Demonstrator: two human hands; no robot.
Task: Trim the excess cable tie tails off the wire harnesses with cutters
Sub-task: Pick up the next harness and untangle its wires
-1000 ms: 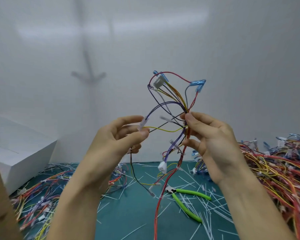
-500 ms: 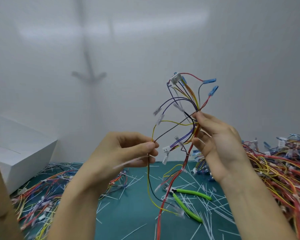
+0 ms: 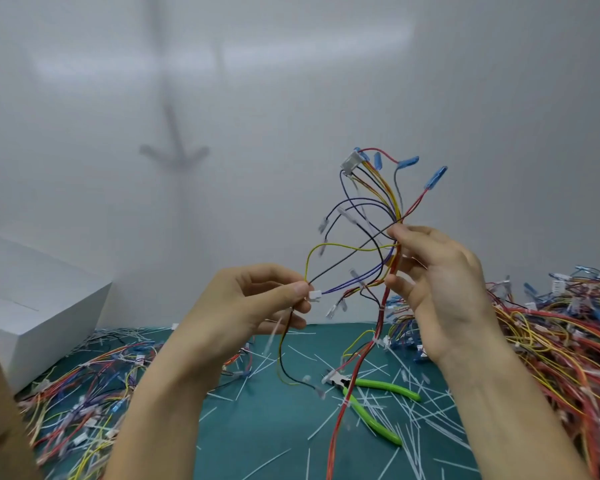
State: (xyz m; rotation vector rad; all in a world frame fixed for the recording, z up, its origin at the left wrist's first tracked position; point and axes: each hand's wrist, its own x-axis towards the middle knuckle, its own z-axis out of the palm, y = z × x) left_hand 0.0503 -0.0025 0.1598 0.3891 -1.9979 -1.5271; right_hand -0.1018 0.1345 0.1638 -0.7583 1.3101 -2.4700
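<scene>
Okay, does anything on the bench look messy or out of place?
Yes. Cut white tie tails litter the green mat, some lying over the green-handled cutters. Both hands hold a harness; the cutters lie unused.

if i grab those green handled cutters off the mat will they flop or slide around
Probably rigid: the green-handled cutters look like a metal tool with splayed handles, so they may pivot. They lie on loose cut tie tails, so they could skid. A red wire crosses them and may snag.

No readable text, labels or numbers anywhere.
</scene>
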